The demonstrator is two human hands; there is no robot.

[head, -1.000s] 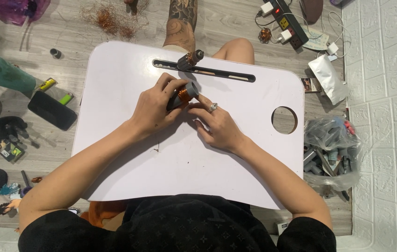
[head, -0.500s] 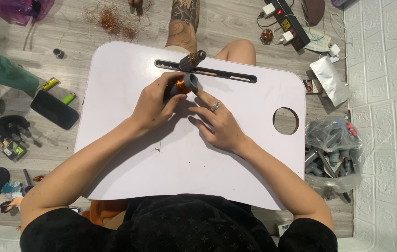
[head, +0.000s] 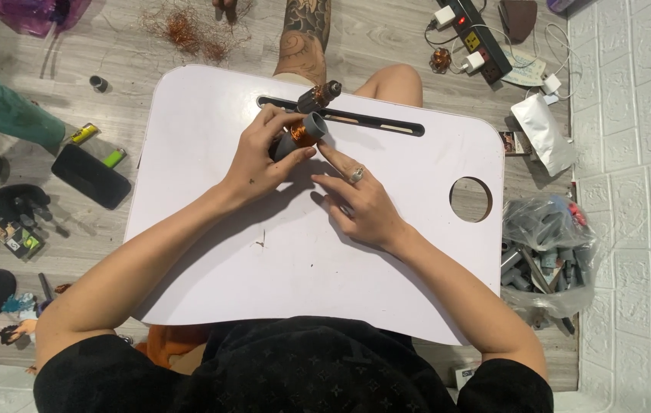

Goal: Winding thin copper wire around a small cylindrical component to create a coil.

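Observation:
My left hand (head: 260, 157) grips a small grey cylindrical part with copper wire wound inside it (head: 304, 134), held just above the white lap table (head: 218, 268). My right hand (head: 360, 200), with a ring on one finger, rests on the table just right of it, its index fingertip touching the part's grey end. A second small dark motor part (head: 318, 95) lies at the long slot (head: 375, 121) near the table's far edge.
On the floor at left lie a teal bottle (head: 0, 107), a black phone (head: 90, 176), lighters and small tools. A tangle of copper wire (head: 184, 27) sits far ahead. At right are a power strip (head: 478, 38), a white pouch (head: 543, 130) and a plastic bag of parts (head: 547, 256).
Both hands have shifted a little toward the far slot. The right hand has loosened from the wound part and flattened onto the table, leaving the left hand holding it.

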